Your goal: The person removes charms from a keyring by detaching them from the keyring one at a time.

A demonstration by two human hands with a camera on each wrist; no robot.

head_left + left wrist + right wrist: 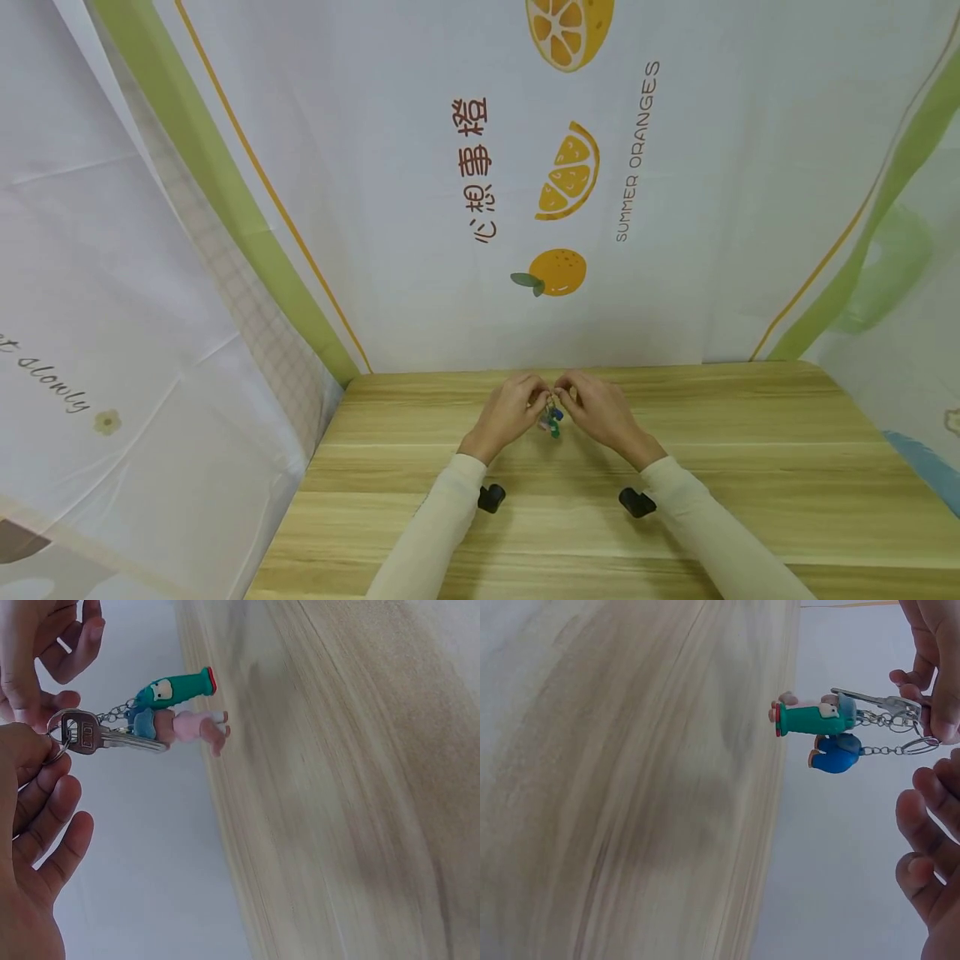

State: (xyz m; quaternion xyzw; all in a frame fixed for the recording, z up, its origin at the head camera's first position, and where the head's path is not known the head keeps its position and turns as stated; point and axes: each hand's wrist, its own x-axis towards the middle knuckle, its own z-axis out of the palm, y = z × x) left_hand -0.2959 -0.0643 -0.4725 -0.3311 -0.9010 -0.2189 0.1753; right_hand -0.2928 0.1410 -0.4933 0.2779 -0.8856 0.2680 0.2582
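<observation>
Over the far part of the table, both hands meet at a metal key ring (56,735). My left hand (513,410) pinches the ring between thumb and index finger, its other fingers loosely bent. On the other side, my right hand (600,412) has thumb and index finger together at the ring, other fingers curled. A silver key (112,740) hangs from it. Beside the key dangle a green figure charm (814,718) with a red base, a pink figure charm (191,726) with a blue top, and a blue charm (834,755), on short chains.
A wood-grain table (405,533) lies under the hands. Behind it hangs a white cloth (405,250) printed with oranges and lettering, and another printed cloth (150,292) hangs at the left. Small black devices (637,502) show beside the wrists.
</observation>
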